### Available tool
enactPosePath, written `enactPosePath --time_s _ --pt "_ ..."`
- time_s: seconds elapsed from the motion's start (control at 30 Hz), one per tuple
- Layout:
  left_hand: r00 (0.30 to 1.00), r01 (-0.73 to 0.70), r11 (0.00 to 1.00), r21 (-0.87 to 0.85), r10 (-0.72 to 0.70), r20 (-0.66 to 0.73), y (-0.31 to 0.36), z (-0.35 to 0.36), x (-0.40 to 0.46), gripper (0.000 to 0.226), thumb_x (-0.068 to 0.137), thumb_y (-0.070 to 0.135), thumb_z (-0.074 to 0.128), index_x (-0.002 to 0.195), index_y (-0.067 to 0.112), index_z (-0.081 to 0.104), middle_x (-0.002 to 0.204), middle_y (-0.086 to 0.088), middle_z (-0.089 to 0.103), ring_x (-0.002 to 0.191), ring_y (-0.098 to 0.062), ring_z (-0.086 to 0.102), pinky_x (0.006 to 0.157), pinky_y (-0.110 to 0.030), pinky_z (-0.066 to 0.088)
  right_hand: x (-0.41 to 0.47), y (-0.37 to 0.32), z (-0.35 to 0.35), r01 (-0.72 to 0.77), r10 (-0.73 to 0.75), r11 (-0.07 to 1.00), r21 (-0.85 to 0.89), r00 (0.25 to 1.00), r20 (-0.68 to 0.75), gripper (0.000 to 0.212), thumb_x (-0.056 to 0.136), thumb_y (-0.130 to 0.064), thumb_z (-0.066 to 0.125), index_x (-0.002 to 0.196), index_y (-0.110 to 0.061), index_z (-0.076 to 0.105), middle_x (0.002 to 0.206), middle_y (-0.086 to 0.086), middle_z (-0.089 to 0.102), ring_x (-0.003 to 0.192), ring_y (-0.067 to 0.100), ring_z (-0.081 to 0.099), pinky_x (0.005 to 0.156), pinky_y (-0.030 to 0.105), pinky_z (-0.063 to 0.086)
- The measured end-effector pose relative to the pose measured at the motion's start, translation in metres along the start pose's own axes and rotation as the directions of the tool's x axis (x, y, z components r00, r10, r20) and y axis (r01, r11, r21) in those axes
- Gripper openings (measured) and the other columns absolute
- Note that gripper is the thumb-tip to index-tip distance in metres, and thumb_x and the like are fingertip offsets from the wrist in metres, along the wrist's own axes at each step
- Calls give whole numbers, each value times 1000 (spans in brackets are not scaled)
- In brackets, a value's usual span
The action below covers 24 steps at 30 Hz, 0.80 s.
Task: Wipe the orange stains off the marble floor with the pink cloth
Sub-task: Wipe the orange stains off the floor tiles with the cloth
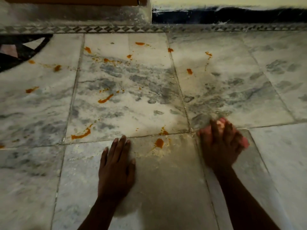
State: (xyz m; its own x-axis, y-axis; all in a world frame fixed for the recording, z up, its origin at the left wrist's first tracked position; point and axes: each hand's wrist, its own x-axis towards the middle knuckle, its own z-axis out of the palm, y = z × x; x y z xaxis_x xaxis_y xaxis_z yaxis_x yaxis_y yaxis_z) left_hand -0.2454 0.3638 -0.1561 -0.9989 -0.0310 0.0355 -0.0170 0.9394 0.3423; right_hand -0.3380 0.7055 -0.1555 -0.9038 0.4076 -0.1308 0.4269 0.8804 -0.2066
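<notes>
Head view: my right hand [221,143] presses the bunched pink cloth [245,142] to the marble floor [166,188], fingers curled over it, blurred. Left hand [116,165] rests flat, fingers straight, holding nothing. Wiping is barely begun, I judge. Next: sweep left onto the nearest orange stain [159,143]; other stains [81,134] lie beyond.

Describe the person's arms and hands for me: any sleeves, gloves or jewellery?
Both forearms are bare as far as the frame shows, with no sleeves in view. The left hand and right hand wear no gloves; no rings, watch or bracelets show, though the right hand is motion-blurred.
</notes>
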Motion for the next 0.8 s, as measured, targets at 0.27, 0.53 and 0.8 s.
enactPosePath --time_s 0.27,0.53,0.8 --pt "1000 17 1000 -1 -17 7 1 -1 0 69 99 46 42 163 24 33 175 6 17 163 -15 13 131 -44 14 -75 -48 19 452 -445 891 -43 888 120 73 97 -81 12 164 -53 14 179 1 3 164 41 -2 130 65 4" --pt "999 3 1000 -1 -3 -43 -2 7 -1 70 99 44 45 164 23 32 175 4 21 162 -16 15 131 -46 15 -12 -109 29 150 -150 987 56 989 -3 72 100 -76 26 165 -46 23 178 10 10 161 51 3 124 75 4" --pt "998 6 1000 -8 -7 -61 -1 6 -1 70 97 44 47 162 18 37 174 2 25 162 -18 19 129 -50 22 -88 -59 25 471 -470 878 -82 882 33 76 94 -86 15 163 -55 18 179 -2 6 164 39 3 130 63 8"
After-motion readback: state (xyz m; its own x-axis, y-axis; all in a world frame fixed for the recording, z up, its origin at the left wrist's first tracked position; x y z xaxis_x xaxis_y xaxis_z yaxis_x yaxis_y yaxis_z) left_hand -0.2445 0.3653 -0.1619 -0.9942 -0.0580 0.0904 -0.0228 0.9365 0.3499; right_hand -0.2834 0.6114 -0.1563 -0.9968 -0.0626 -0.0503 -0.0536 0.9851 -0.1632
